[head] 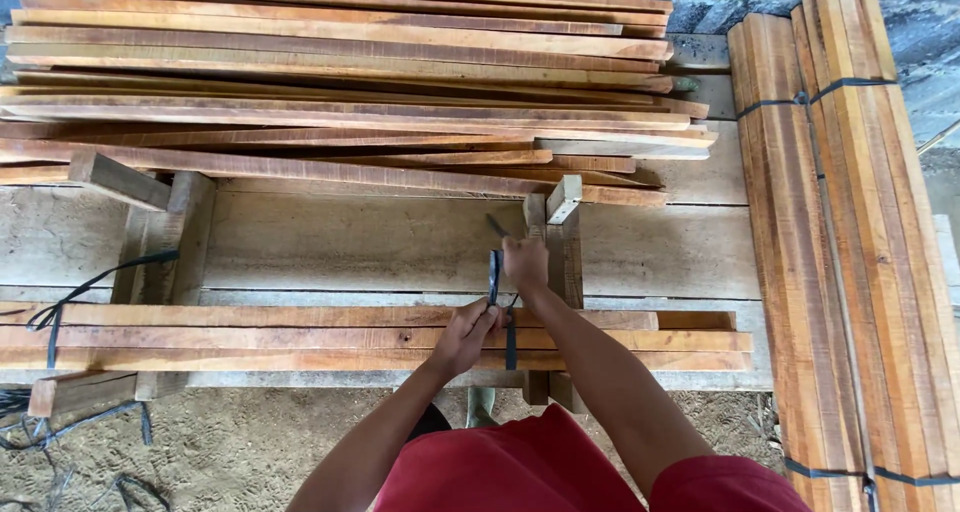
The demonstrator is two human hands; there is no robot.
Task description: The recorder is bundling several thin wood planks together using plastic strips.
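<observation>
Head view, item: your left hand (463,334) and right hand (525,262), each grip closed on the dark strap (495,275) over the slat bundle (380,337) at the desk's (400,242) near edge — risk: strap slips, slats splay.

A strapped bundle of wooden slats (850,232) lies beside loose stacked planks (340,72).

The person wears a red top, both forearms bare, and the left hand (462,338) and right hand (525,264) ungloved.
</observation>
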